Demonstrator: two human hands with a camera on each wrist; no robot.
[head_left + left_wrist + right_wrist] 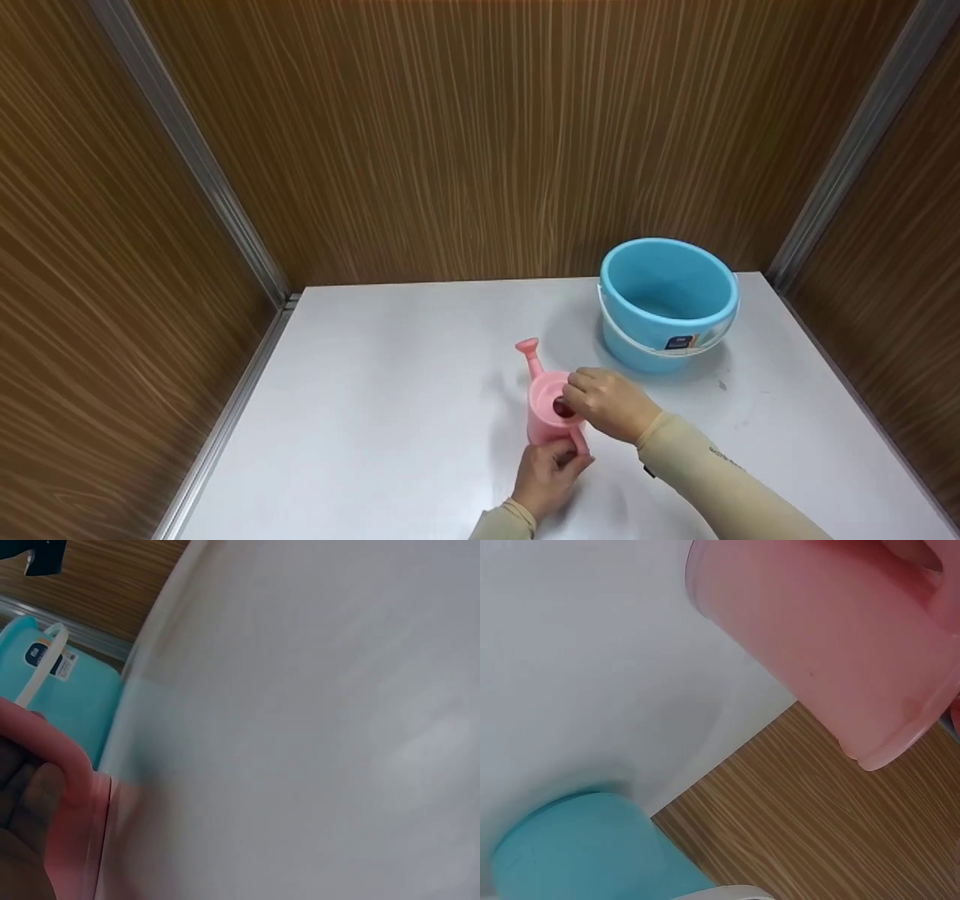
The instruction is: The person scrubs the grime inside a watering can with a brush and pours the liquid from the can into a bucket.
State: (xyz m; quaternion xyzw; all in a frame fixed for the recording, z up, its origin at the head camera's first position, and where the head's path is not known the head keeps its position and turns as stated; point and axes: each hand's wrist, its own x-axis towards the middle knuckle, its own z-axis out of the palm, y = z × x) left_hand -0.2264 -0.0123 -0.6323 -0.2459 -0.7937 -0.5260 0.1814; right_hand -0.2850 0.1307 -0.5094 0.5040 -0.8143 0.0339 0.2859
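A pink watering can stands on the white table, its spout and round sprinkler head pointing away from me. My left hand grips the can low at its handle; in the left wrist view the fingers lie inside the handle loop. Over the can's round top opening is my right hand, fingers bent down at the hole. Something dark red shows in that opening, too small to make out. Whether the right fingertips pinch anything is hidden. The right wrist view shows the can's side up close.
Behind and to the right of the can, a light blue bucket with a white handle and a label stands upright. Wood-grain panels enclose the white table at the back and both sides, with metal strips at the corners.
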